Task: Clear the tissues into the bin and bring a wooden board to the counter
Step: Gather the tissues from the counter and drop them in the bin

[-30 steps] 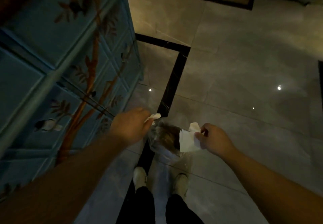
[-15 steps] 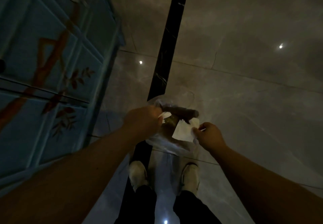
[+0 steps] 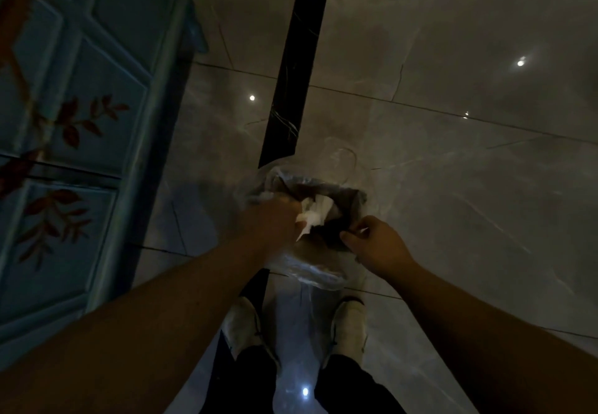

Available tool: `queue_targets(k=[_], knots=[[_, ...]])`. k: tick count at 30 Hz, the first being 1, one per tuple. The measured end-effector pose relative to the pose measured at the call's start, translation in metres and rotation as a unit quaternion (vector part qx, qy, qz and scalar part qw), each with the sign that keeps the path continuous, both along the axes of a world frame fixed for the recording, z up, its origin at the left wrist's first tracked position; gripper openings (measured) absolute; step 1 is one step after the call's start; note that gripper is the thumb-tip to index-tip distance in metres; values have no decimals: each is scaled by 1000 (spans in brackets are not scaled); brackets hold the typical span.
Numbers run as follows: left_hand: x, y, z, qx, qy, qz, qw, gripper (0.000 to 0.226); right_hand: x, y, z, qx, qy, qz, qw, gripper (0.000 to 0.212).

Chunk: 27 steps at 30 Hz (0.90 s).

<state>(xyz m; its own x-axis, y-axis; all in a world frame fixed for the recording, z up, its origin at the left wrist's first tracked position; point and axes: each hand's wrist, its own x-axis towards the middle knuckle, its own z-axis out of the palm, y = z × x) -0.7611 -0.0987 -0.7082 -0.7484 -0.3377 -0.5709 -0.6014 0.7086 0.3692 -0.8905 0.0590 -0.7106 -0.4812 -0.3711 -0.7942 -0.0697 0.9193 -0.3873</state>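
Both hands: working at frame centre.
Left hand: pushing tissues into bag, fingers closed.
Right hand: pinching bag rim.
Next: release tissues, fetch board.

Open tiled floor right of bag; blue cabinet blocking left; both hands crowding bag mouth.

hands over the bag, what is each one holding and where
Left hand grips crumpled white tissue by its end. Right hand pinches the clear bag at its rim.
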Motion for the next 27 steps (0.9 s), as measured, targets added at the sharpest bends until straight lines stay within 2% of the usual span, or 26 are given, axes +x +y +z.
queue_targets(k=[4,6,9,12,14,18,19,20,27], knots=[[-2,12,15,-7,-8,-9,1000,44,-3,0,27,-19,25,97,995,21],[-3,12,31,-6,4,0,1000,39,-4,0,49,-25,73,173,982,32],[-4,10,73,-30,56,-10,998,29,-9,2,93,-34,155,304,939,57],[-12,3,134,-88,106,-48,989,44,-22,-3,142,-57,216,370,902,72],[-17,0,196,-130,131,-73,980,52,-32,-8,193,-71,258,387,882,76],[-33,-13,312,-217,171,-108,955,47,-57,-20,299,-111,334,399,847,79],[-31,-9,320,-222,172,-101,954,49,-56,-19,305,-113,339,392,848,80],[-41,-8,396,-241,181,-122,946,50,-67,-15,380,-117,370,376,841,81],[-63,-1,537,-305,236,-208,899,55,-86,17,528,-115,458,319,822,79]])
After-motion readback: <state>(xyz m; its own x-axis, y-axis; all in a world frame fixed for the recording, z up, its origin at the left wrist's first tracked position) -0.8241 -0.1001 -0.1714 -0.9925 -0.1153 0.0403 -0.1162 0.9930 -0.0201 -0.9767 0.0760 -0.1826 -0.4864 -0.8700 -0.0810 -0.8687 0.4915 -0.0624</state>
